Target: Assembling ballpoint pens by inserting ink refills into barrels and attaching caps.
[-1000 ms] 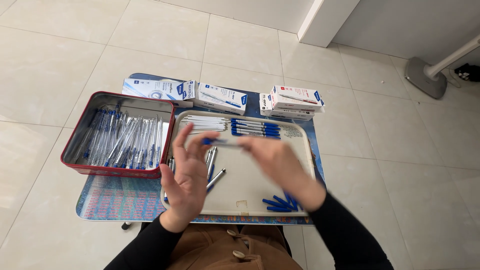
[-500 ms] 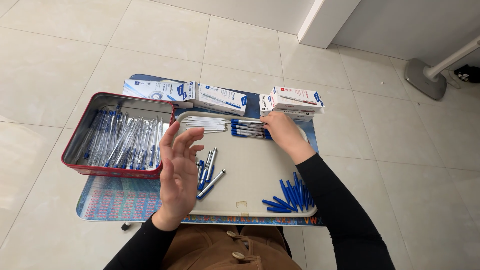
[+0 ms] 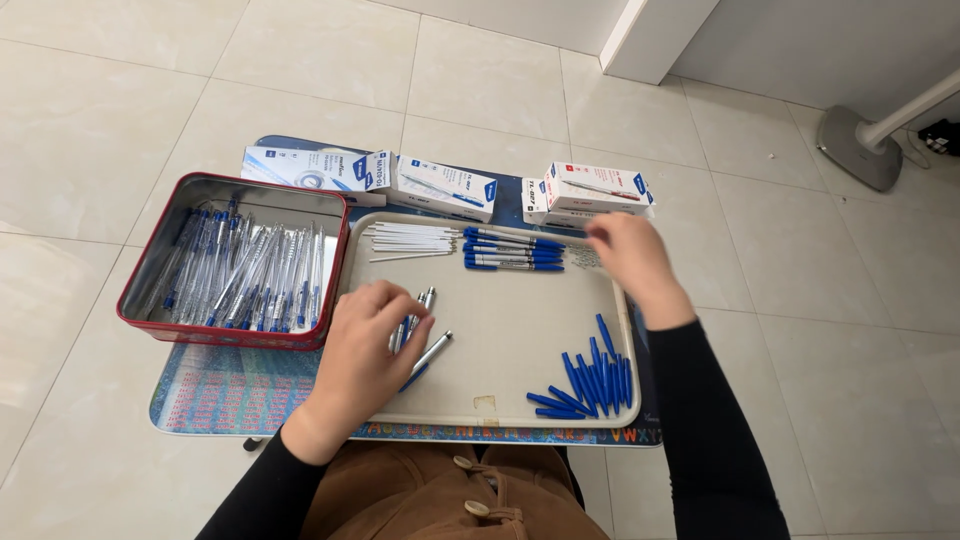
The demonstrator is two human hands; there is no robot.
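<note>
The left hand (image 3: 358,358) has dropped from mid-air onto the pen barrels (image 3: 420,335) on the tray (image 3: 500,340), fingers closing on one. The right hand (image 3: 628,255) has reached the springs (image 3: 585,258), open; its fingertips blur.

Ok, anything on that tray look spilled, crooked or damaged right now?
Nothing spilled. The cream tray has a small brown scuff at its near edge. One white refill lies askew below its neat row. The left hand rests on loose pen barrels; the right hand is blurred.
</note>
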